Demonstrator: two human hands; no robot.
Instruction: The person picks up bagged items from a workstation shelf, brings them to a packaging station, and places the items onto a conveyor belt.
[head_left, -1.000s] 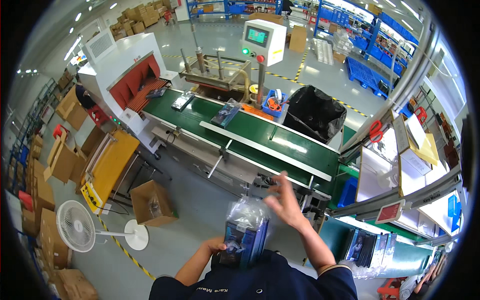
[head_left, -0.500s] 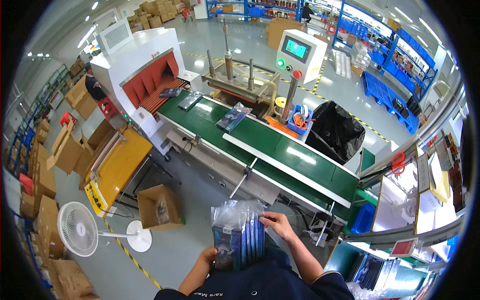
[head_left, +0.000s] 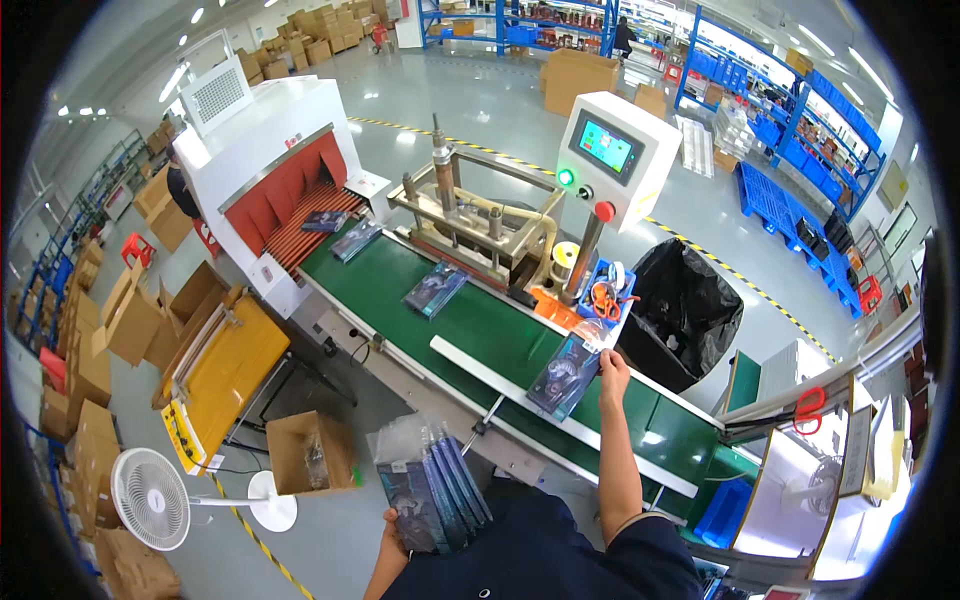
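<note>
Currently, a wrapped box (head_left: 564, 376) is pinched by the right hand (head_left: 613, 376) over the conveyor (head_left: 370, 300), a black bag (head_left: 690, 310) at its two o'clock; a stack (head_left: 425, 502), illegibly labelled, is gripped by the left hand (head_left: 393, 532).

No readable text, numbers or signs

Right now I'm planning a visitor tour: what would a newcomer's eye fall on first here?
Probably the white tunnel machine, upper left, its red curtain facing the green conveyor belt. Next, the white control box, right of upper centre. Nearer, the right hand holds a wrapped package over the belt, the left hand a package stack, bottom centre.
</note>
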